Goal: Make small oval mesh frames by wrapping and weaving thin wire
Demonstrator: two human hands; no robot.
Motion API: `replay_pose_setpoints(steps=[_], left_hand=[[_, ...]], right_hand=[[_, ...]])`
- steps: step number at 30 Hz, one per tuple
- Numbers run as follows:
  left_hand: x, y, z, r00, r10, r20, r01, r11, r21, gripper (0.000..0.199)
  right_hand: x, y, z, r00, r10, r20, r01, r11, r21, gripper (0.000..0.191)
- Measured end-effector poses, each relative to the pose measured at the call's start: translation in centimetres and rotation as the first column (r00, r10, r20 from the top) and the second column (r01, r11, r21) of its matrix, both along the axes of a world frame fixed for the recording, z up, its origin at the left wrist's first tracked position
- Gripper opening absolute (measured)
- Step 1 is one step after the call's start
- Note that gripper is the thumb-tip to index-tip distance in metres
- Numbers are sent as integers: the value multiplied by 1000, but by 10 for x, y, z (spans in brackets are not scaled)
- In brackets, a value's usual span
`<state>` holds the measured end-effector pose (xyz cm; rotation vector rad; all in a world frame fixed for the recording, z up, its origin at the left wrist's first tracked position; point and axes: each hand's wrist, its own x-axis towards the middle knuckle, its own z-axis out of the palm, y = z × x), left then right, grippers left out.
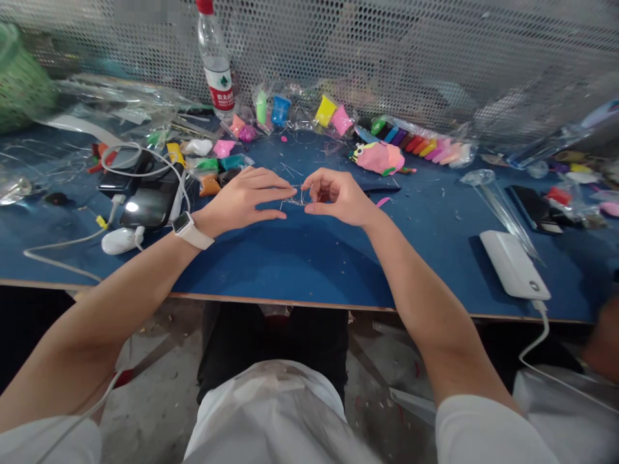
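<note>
Over the blue table, my right hand (336, 196) is closed with thumb and forefinger about a thin, shiny, wire-like piece (293, 202); its exact kind is too small to make out. My left hand (251, 198) comes in from the other side, fingers stretched and thumb apart, its fingertips at the near end of that piece. A white-banded watch (192, 233) is on my left wrist. Right behind my right hand lies a pink clay figure (380, 157) with googly eyes. Packs of orange clay (209, 185) and teal clay (235, 162) lie beyond my left hand.
A water bottle (216, 67) stands against the perforated metal screen (387, 58). Black power banks (153, 196) and cables are at left, a white power bank (514, 264) at right. Coloured clay sticks (420, 145) lie at the back. Part of another person (602, 338) shows at far right.
</note>
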<state>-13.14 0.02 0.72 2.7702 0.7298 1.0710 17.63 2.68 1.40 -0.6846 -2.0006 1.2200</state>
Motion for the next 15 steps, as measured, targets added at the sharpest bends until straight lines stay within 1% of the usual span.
replay_pose_setpoints(steps=[3, 5, 7, 9, 11, 12, 15], left_hand=[[5, -3, 0, 998, 15, 56, -14, 1000, -6, 42], [10, -8, 0, 985, 62, 160, -56, 998, -43, 45], [16, -11, -1, 945, 149, 290, -111, 983, -145, 47], [21, -11, -4, 886, 244, 393, -136, 949, -283, 38], [23, -9, -6, 848, 288, 444, -97, 909, -405, 24], [23, -7, -7, 843, 287, 456, -59, 891, -451, 23], [22, -1, -8, 843, 245, 478, 45, 855, -517, 36]], right_hand=[[-7, -4, 2, 997, -74, -27, 74, 997, -3, 58], [-15, -9, 2, 981, -180, -73, 183, 982, 41, 58], [-22, -15, 1, 943, -309, -123, 324, 937, 130, 61], [-27, -22, 0, 898, -415, -146, 439, 868, 232, 63], [-30, -27, 0, 874, -462, -152, 485, 814, 319, 63], [-31, -29, 0, 871, -467, -153, 490, 798, 352, 62], [-30, -30, 1, 871, -466, -158, 487, 772, 407, 57]])
